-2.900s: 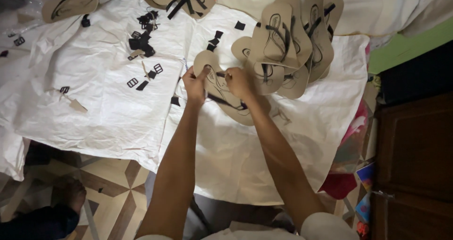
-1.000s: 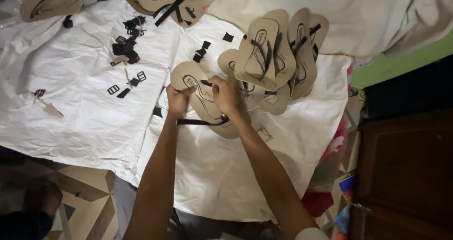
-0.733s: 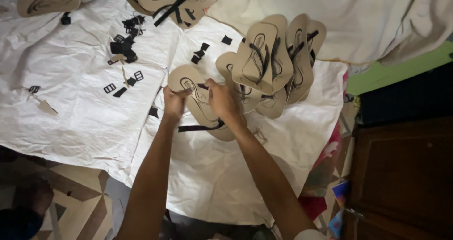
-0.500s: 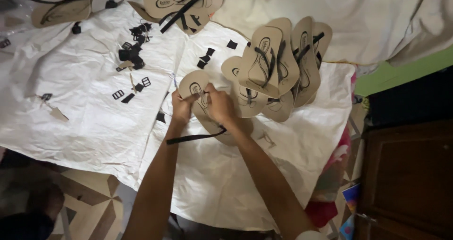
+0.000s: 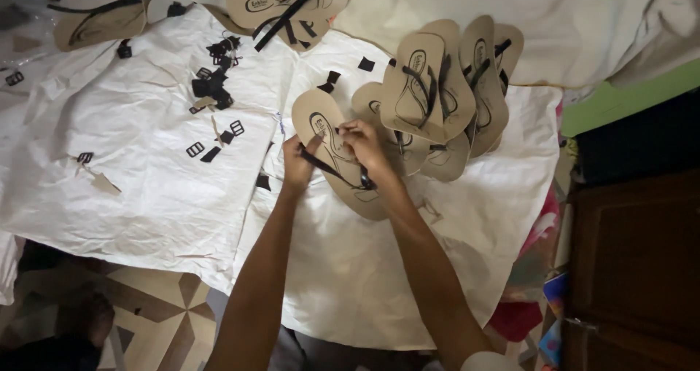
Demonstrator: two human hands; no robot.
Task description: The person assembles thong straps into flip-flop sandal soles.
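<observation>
Hands at centre of white woven sheet [image 5: 146, 167]. Left hand [image 5: 297, 163] closed on edge of tan foam sandal sole [image 5: 337, 152] lying flat on sheet. Right hand [image 5: 362, 143] pinched on thin black rubber strap [image 5: 332, 170] crossing sole. Stack of finished tan sandals [image 5: 437, 87] at 2 o'clock, touching sole. Small black buckles and strap pieces [image 5: 211, 87] scattered at 10 o'clock.

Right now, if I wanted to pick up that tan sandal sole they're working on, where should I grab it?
Probably the heel end of the tan sandal sole, from the near side. It lies flat on the white sheet; the left hand and right hand crowd the toe end and the black strap.
</observation>
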